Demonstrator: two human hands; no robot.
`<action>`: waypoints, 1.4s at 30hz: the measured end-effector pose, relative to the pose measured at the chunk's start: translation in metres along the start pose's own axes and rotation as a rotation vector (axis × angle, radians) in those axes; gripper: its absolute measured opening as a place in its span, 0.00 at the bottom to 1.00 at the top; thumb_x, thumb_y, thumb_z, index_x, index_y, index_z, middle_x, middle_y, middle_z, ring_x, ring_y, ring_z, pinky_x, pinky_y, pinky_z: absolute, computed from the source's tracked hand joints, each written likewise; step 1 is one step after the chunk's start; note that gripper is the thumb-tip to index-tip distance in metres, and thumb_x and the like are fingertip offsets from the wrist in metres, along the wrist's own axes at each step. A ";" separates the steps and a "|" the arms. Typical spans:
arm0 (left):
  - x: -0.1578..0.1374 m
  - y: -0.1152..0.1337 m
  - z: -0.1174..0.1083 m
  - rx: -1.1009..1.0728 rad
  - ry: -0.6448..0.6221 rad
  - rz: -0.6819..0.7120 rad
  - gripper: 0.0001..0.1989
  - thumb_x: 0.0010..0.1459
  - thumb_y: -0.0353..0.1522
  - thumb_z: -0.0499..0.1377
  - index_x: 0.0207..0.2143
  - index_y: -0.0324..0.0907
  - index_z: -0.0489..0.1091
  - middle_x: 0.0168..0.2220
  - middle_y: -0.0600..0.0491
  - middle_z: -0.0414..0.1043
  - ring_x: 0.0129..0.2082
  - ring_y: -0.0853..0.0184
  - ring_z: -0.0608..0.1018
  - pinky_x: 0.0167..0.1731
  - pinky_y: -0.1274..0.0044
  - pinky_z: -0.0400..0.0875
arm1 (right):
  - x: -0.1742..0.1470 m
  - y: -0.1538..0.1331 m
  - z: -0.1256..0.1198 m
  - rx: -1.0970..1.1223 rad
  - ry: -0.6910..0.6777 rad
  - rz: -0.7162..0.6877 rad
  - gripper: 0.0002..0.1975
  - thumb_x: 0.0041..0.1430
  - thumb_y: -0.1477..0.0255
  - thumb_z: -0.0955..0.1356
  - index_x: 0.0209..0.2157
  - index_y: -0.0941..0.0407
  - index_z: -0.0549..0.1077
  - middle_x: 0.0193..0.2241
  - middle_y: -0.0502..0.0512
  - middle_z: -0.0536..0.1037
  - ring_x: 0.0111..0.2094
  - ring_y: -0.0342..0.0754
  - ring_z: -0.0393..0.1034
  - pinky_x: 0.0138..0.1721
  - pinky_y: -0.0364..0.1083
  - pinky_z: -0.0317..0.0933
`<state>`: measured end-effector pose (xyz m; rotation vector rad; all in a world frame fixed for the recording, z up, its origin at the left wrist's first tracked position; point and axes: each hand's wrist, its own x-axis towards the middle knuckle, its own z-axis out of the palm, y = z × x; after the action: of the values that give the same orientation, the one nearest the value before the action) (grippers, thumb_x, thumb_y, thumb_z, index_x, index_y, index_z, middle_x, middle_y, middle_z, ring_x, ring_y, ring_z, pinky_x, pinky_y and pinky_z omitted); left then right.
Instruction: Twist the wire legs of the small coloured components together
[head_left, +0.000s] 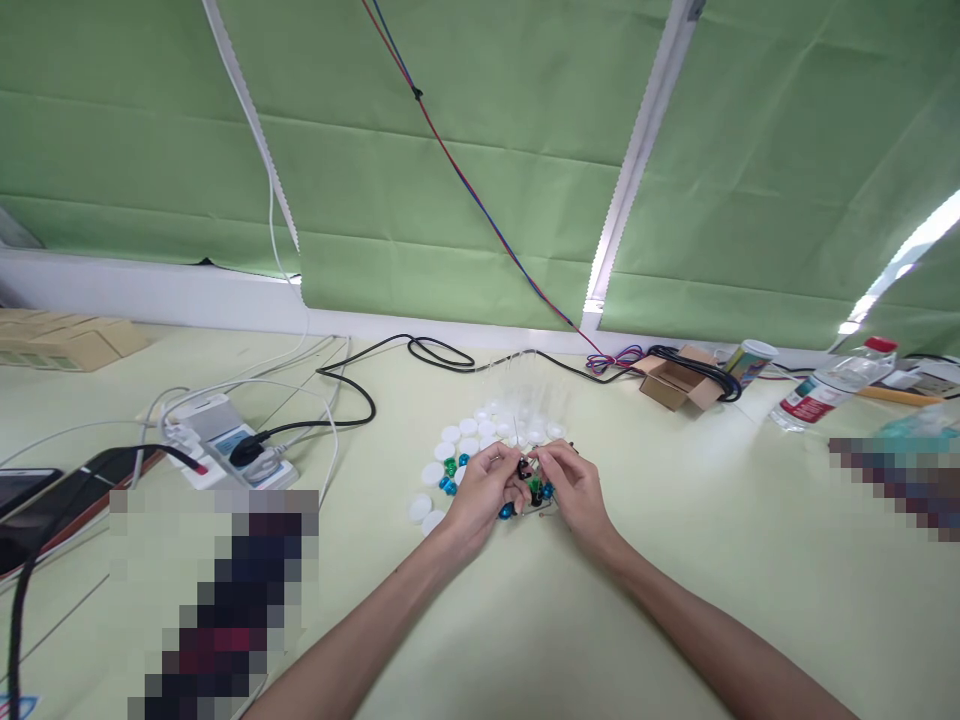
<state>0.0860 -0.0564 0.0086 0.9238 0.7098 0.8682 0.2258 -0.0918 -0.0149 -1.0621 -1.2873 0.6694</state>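
Observation:
My left hand is closed in a pinch on a small dark part, whose exact kind I cannot make out. Close beside it, my right hand has its thumb and fingers pressed together at the same spot; what they grip is too small to name. Under and between the hands lie shiny blue pieces, a green piece and some thin, dark bits. Round white caps spread to the left and behind, with another green piece and blue piece among them. Clear upright containers, faint and see-through, stand just beyond.
At left are a power strip with plugs, cables and a phone. A black cable runs along the back. Back right, a small open cardboard box, a canister and a red-capped bottle stand on the table.

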 end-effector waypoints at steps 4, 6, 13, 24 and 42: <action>0.000 0.000 0.000 0.004 -0.002 0.003 0.17 0.51 0.42 0.65 0.27 0.40 0.64 0.25 0.56 0.68 0.18 0.74 0.72 0.15 0.82 0.64 | 0.000 0.000 0.000 -0.002 0.000 0.005 0.10 0.64 0.66 0.66 0.35 0.53 0.79 0.30 0.52 0.73 0.35 0.47 0.67 0.38 0.45 0.61; 0.000 0.000 0.000 0.005 -0.004 0.002 0.17 0.51 0.42 0.65 0.27 0.40 0.64 0.26 0.55 0.69 0.18 0.74 0.72 0.15 0.82 0.64 | 0.000 0.000 0.000 -0.003 0.002 0.006 0.10 0.64 0.66 0.66 0.35 0.53 0.79 0.30 0.52 0.73 0.35 0.47 0.67 0.38 0.45 0.61; 0.000 0.000 -0.001 0.012 -0.019 0.003 0.16 0.52 0.42 0.65 0.27 0.40 0.65 0.26 0.55 0.69 0.18 0.74 0.72 0.15 0.82 0.64 | -0.001 -0.001 0.000 -0.005 0.017 -0.009 0.11 0.64 0.65 0.65 0.34 0.54 0.78 0.30 0.52 0.73 0.35 0.48 0.67 0.38 0.46 0.62; 0.000 -0.001 -0.001 0.011 -0.026 0.006 0.16 0.52 0.42 0.65 0.27 0.40 0.65 0.24 0.56 0.68 0.18 0.74 0.72 0.15 0.82 0.65 | -0.001 -0.004 0.000 -0.021 -0.004 -0.022 0.11 0.64 0.65 0.66 0.34 0.54 0.79 0.30 0.53 0.74 0.35 0.48 0.68 0.38 0.46 0.63; -0.001 0.006 0.001 -0.002 0.019 0.003 0.18 0.48 0.41 0.68 0.25 0.40 0.63 0.22 0.57 0.68 0.16 0.74 0.71 0.14 0.83 0.64 | -0.001 -0.006 -0.001 -0.089 -0.017 -0.038 0.11 0.65 0.65 0.65 0.37 0.54 0.77 0.33 0.54 0.73 0.37 0.49 0.69 0.39 0.47 0.63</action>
<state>0.0847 -0.0557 0.0147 0.9166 0.7239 0.8812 0.2262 -0.0951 -0.0096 -1.1030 -1.3593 0.5982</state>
